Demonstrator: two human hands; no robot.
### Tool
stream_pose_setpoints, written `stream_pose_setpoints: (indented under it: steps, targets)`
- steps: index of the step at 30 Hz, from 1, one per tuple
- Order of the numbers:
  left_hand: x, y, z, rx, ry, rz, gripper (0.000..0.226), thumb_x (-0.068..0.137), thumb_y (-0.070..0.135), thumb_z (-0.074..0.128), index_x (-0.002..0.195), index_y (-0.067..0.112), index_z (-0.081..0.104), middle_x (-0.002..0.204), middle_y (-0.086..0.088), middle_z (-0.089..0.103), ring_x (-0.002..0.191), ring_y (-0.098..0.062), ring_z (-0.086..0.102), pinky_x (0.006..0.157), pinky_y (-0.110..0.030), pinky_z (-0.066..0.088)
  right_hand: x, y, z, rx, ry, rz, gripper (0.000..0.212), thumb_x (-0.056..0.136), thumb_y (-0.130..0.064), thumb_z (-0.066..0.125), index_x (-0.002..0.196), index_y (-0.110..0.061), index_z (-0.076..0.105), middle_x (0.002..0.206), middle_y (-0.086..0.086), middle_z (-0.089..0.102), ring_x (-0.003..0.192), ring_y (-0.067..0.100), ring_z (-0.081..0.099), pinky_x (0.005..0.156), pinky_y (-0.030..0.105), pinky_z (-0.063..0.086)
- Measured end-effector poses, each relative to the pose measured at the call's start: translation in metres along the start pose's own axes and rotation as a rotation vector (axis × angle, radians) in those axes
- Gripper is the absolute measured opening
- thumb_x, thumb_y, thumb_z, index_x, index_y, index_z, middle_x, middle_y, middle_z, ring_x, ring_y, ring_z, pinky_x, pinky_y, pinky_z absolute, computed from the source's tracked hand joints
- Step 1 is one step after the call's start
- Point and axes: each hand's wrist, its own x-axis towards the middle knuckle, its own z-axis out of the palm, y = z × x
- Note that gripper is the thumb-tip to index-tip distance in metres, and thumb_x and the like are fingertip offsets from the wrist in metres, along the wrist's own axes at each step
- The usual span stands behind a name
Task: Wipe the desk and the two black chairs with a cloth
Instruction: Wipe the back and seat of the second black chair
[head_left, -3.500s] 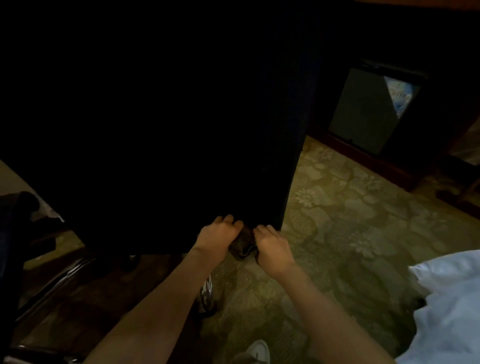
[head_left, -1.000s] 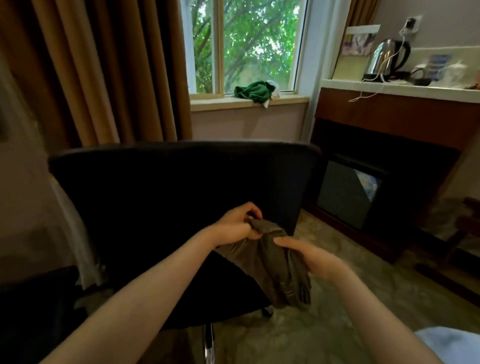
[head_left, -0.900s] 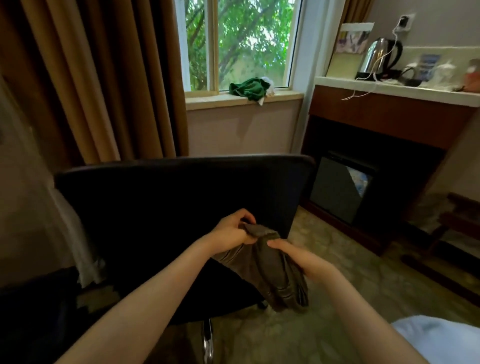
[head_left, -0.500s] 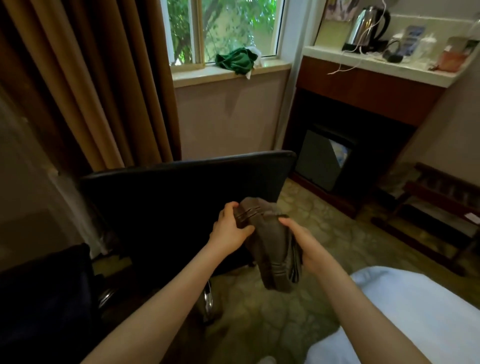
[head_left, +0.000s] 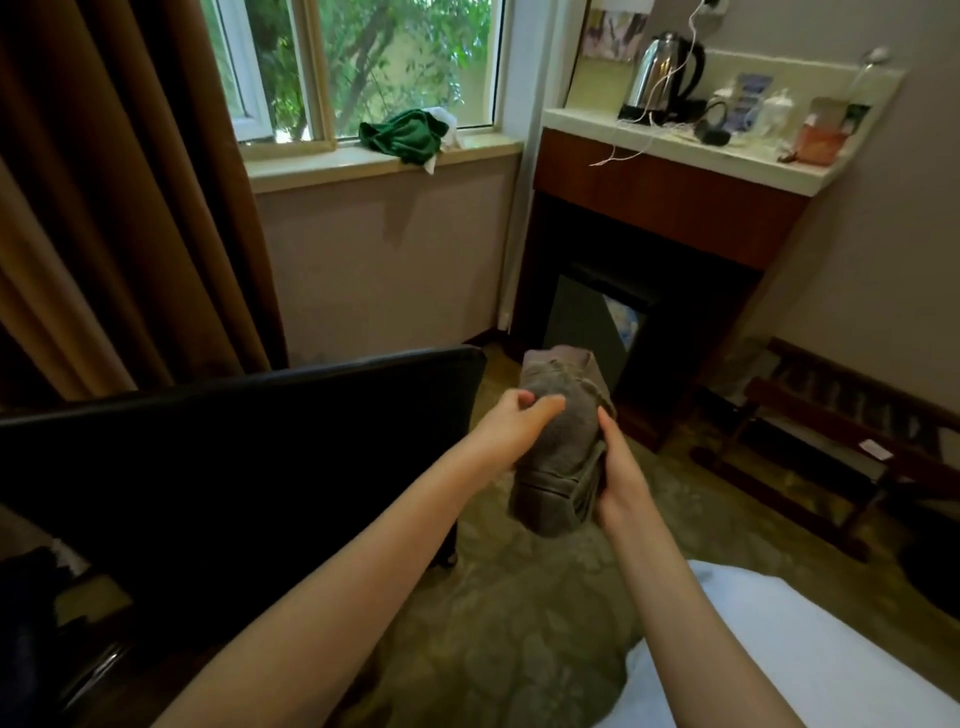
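Carpeted room (head_left: 519, 613) by a window (head_left: 363, 67), black chair (head_left: 234, 457) at left, both hands gripping a folded grey cloth (head_left: 563, 441) in mid-air, left hand (head_left: 511, 434) pinching its side, right hand (head_left: 621, 480) curled round its edge.

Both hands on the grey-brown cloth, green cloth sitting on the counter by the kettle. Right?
Not quite. In the head view the green cloth lies on the window sill, not on the counter with the kettle. The rest holds: left hand and right hand both grip the grey-brown cloth.
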Motion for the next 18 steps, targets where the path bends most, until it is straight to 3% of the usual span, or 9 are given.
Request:
stream_pose_setpoints:
  steps: [2,4,7,11,14,16,18]
  targets:
    - [0.019,0.017,0.007,0.002,0.029,0.050,0.061,0.090,0.042,0.055,0.142,0.020,0.030,0.135,-0.004,0.048,0.105,-0.013,0.052,0.061,-0.018,0.043,0.014,-0.019,0.008,-0.033,0.010,-0.044,0.037,0.099,-0.038,0.039,0.099,-0.008,0.062,0.082,0.011,0.072,0.082,0.024,0.065,0.062,0.032,0.057]
    - [0.033,0.029,0.006,0.040,0.076,0.107,0.062,0.090,0.036,0.058,0.143,0.020,0.029,0.136,-0.004,0.047,0.114,-0.018,0.053,0.077,-0.024,0.049,0.027,-0.032,0.019,-0.047,0.002,-0.074,0.036,0.098,-0.038,0.041,0.105,-0.009,0.061,0.093,0.012,0.068,0.086,0.024,0.064,0.067,0.033,0.054]
    - [0.049,0.045,-0.009,0.186,0.153,0.221,0.059,0.090,0.030,0.058,0.141,0.018,0.033,0.137,-0.005,0.045,0.123,-0.020,0.048,0.099,-0.033,0.044,0.048,-0.045,0.034,-0.056,-0.050,-0.105,0.034,0.098,-0.037,0.041,0.103,-0.011,0.062,0.092,0.009,0.068,0.084,0.020,0.065,0.067,0.030,0.055]
    - [0.064,0.059,-0.048,0.513,0.430,0.390,0.042,0.090,0.023,0.055,0.130,0.022,0.044,0.131,-0.005,0.043,0.121,-0.020,0.043,0.096,-0.028,0.035,0.078,-0.056,0.058,-0.098,-0.125,-0.129,0.032,0.099,-0.037,0.040,0.104,-0.013,0.060,0.101,0.010,0.067,0.093,0.022,0.064,0.079,0.032,0.053]
    - [0.082,0.048,-0.077,0.701,0.555,0.290,0.037,0.091,0.020,0.050,0.127,0.019,0.044,0.130,-0.008,0.043,0.121,-0.026,0.042,0.100,-0.037,0.036,0.102,-0.060,0.072,-0.184,-0.118,-0.123,0.028,0.097,-0.037,0.046,0.100,-0.014,0.062,0.103,0.009,0.067,0.095,0.023,0.064,0.080,0.034,0.052]
    - [0.090,0.038,-0.085,0.823,0.493,0.094,0.039,0.091,0.020,0.048,0.129,0.020,0.042,0.131,-0.009,0.041,0.122,-0.029,0.040,0.100,-0.040,0.037,0.121,-0.063,0.084,-0.241,-0.136,-0.125,0.027,0.095,-0.037,0.049,0.099,-0.013,0.062,0.102,0.009,0.067,0.094,0.023,0.064,0.079,0.033,0.053]
    - [0.095,0.037,-0.084,0.866,0.430,0.026,0.039,0.091,0.020,0.045,0.131,0.021,0.040,0.133,-0.009,0.040,0.123,-0.030,0.038,0.100,-0.043,0.036,0.140,-0.069,0.100,-0.330,-0.167,-0.129,0.031,0.094,-0.038,0.051,0.105,-0.011,0.061,0.107,0.010,0.067,0.098,0.024,0.064,0.084,0.035,0.053]
